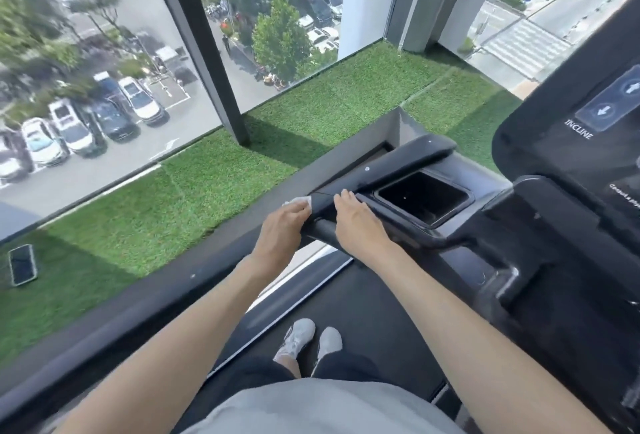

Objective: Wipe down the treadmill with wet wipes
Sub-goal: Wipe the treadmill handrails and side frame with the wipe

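Note:
I stand on the black treadmill belt (pixel 363 305), facing its left handrail (pixel 391 163). My left hand (pixel 282 229) grips a white wet wipe (pixel 297 201) against the outer side of the handrail; only a corner of the wipe shows past my fingers. Just to its right, my right hand (pixel 358 222) rests over the top of the same rail, fingers curled on it, beside the square cup holder (pixel 424 196). The console (pixel 588 142) with the INCLINE arrow buttons rises at the right.
Green artificial turf (pixel 242 173) covers the floor beyond a dark side rail (pixel 121 312). A phone (pixel 23 264) lies on the turf at far left. Floor-to-ceiling windows with a dark mullion (pixel 207 59) overlook a car park. My grey shoes (pixel 308 341) are on the belt.

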Tool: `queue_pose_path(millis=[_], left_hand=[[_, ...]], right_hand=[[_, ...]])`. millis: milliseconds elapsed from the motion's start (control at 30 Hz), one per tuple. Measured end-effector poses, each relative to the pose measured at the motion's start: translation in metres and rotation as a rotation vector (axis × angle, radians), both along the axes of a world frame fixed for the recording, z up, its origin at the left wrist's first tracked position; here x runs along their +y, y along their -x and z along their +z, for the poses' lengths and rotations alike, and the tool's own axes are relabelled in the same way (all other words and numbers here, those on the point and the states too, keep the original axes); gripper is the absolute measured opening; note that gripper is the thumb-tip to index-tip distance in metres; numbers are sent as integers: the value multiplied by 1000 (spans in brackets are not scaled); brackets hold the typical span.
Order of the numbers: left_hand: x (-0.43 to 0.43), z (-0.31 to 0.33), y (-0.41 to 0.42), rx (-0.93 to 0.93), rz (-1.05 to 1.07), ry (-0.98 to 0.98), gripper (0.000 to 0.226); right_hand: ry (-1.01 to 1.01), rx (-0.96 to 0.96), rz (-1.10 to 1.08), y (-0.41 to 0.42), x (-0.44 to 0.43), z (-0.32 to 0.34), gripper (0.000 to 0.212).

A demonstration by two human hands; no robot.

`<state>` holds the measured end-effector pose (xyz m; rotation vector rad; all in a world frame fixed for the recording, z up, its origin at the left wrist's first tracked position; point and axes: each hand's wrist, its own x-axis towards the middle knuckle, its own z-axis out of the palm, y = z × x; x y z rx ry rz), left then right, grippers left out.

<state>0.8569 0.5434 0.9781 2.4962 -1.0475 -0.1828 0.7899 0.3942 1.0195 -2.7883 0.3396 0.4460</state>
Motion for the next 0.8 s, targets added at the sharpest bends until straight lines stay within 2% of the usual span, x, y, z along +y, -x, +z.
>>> queue_pose_path(millis=[67,267,400,467,533,600,733,800], left_hand=[[-17,-6,-2,5,-2,2,12],[62,3,2,-64,-46,-6,58],[22,15,-5,-38,110,-1,36],[-21,19,-4,12,5,48,23],[-47,16,-1,16,-161,6,15],[-37,4,-5,-37,-217,-60,21],[36,-3,-15,-137,-139,-97,43],[44,2,-20,-128,-80,-145,41]], right_hand=[[30,21,16,0,-2,-5,51],[53,6,29,0,2,-6,52],[68,-2,4,3,1,-5,53],[79,6,-38,5,-1,-4,51],[89,34,-58,6,-2,0,50],[105,59,-38,5,-3,2,52],[158,39,24,3,-1,-1,53],[166,33,36,3,-1,-2,52]])
